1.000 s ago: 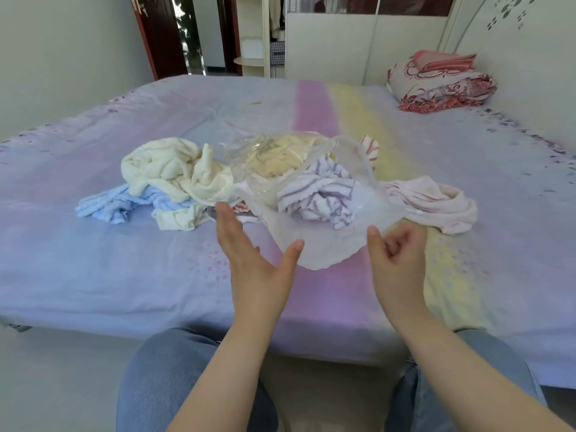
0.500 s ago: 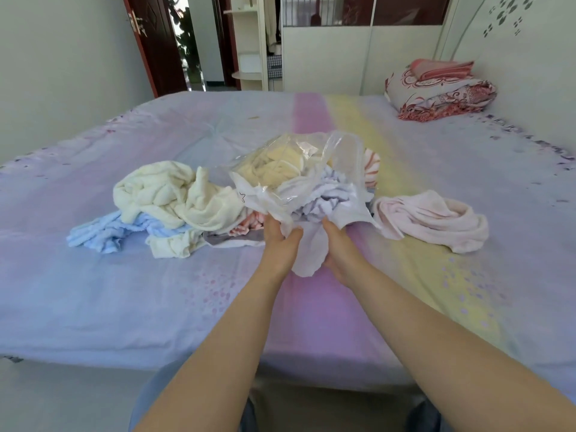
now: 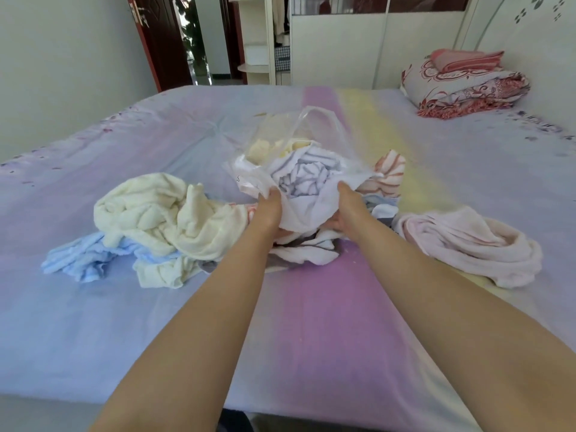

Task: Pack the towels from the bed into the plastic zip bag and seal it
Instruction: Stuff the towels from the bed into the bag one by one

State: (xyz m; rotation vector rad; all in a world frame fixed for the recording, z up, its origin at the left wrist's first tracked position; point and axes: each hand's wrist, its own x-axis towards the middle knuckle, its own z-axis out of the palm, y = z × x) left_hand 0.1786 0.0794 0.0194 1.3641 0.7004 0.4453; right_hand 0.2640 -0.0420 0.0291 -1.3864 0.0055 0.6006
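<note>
Both hands are at the mouth of the plastic zip bag (image 3: 314,135), mid-bed (image 3: 311,322). The bag stands upright-ish with its opening toward the person, unsealed. Inside are a white towel with grey-purple stripes (image 3: 307,179) in front and a pale yellow towel (image 3: 268,149) behind it.

The left hand (image 3: 269,210) grips the bag's near-left edge, thumb on top, plastic and cloth bunched under it. Its fingers are curled underneath and mostly hidden, so the exact pinch can't be told. The right hand (image 3: 347,210) grips the near-right edge the same way, thumb over the rim, fingers wrapped below and closed on the bag and towel fabric.

Loose towels on the bed:
- cream towel (image 3: 162,213), heaped left of the bag, just beside the left wrist
- light blue towel (image 3: 84,260), partly under the cream one
- pink towel (image 3: 467,247), right of the bag, apart from it
- white towel with dark print (image 3: 308,249), under the hands, touching the bag's base
- red-striped towel (image 3: 388,171), behind the bag's right side

A folded quilt stack (image 3: 467,85) sits at the far right corner of the bed.
</note>
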